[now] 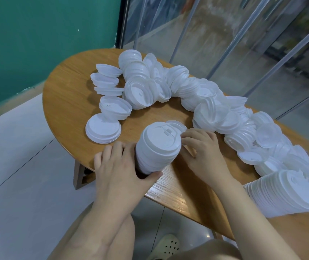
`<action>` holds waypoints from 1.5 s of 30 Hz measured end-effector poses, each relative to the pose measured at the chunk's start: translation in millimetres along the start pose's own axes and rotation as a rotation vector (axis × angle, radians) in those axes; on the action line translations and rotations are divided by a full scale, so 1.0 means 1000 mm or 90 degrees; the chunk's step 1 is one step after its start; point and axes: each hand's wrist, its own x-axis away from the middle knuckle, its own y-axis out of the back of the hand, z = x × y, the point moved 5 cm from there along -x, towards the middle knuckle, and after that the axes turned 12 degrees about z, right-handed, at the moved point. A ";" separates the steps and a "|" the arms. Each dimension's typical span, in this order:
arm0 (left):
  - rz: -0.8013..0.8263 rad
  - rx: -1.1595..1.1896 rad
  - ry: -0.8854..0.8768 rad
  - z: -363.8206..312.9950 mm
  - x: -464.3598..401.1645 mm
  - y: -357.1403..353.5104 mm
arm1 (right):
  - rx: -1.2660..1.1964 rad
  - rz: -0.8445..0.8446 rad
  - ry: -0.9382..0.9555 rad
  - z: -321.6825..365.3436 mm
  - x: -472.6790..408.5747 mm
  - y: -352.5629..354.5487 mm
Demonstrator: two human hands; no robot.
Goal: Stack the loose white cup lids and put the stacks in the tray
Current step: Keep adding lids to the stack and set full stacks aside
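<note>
A tall stack of white cup lids stands near the front edge of the wooden table. My left hand grips the stack's lower left side, thumb curled under its base. My right hand touches the stack's right side with bent fingers. Loose white lids lie heaped in a long band from the far middle to the right. A short stack sits at the left. No tray is in view.
A long stack of lids lies on its side at the table's right front edge. Several upturned lids sit at the far left. A teal wall stands at the left, clear plastic curtains behind the table. My knees and a shoe show below.
</note>
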 end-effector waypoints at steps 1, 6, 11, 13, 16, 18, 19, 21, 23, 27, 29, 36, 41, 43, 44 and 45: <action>0.000 0.001 0.001 0.000 0.000 0.000 | 0.000 -0.006 0.008 0.000 0.000 -0.001; 0.000 0.000 -0.001 0.000 0.000 0.000 | 0.032 -0.049 0.009 0.001 0.006 0.001; -0.001 -0.003 -0.003 0.000 0.000 0.000 | 0.003 -0.054 -0.028 -0.006 0.009 0.001; -0.009 -0.004 -0.005 0.000 0.001 0.000 | -0.010 -0.080 -0.029 -0.007 0.012 0.004; -0.013 0.000 -0.008 0.000 0.000 0.000 | -0.039 -0.107 -0.048 -0.007 0.016 0.009; -0.014 -0.003 -0.006 0.000 0.000 0.000 | -0.048 -0.110 -0.069 -0.010 0.018 0.010; -0.015 -0.006 -0.005 0.000 0.000 0.000 | -0.048 -0.112 -0.071 -0.011 0.019 0.009; -0.018 -0.006 -0.004 0.000 0.000 0.000 | -0.043 -0.112 -0.072 -0.011 0.020 0.009; -0.021 -0.004 -0.007 0.000 0.000 0.000 | -0.040 -0.113 -0.078 -0.013 0.020 0.010; -0.018 -0.005 -0.006 0.000 0.000 -0.001 | -0.107 -0.118 -0.093 -0.013 0.021 0.015; -0.015 -0.002 -0.006 0.000 0.000 -0.001 | -0.142 -0.127 -0.101 -0.012 0.021 0.020; -0.014 0.005 -0.009 0.000 0.000 0.000 | -0.397 -0.212 -0.191 -0.005 0.034 0.047; -0.010 0.002 -0.005 0.000 -0.001 -0.001 | -0.727 -0.216 -0.268 -0.007 0.061 0.047; -0.012 0.001 -0.004 0.000 -0.001 0.000 | -0.802 -0.164 -0.333 -0.009 0.073 0.032; -0.012 0.002 -0.005 0.000 -0.001 0.000 | -0.832 -0.141 -0.372 -0.009 0.078 0.025; -0.010 0.005 -0.006 0.000 0.000 0.000 | -0.869 -0.116 -0.412 -0.008 0.082 0.018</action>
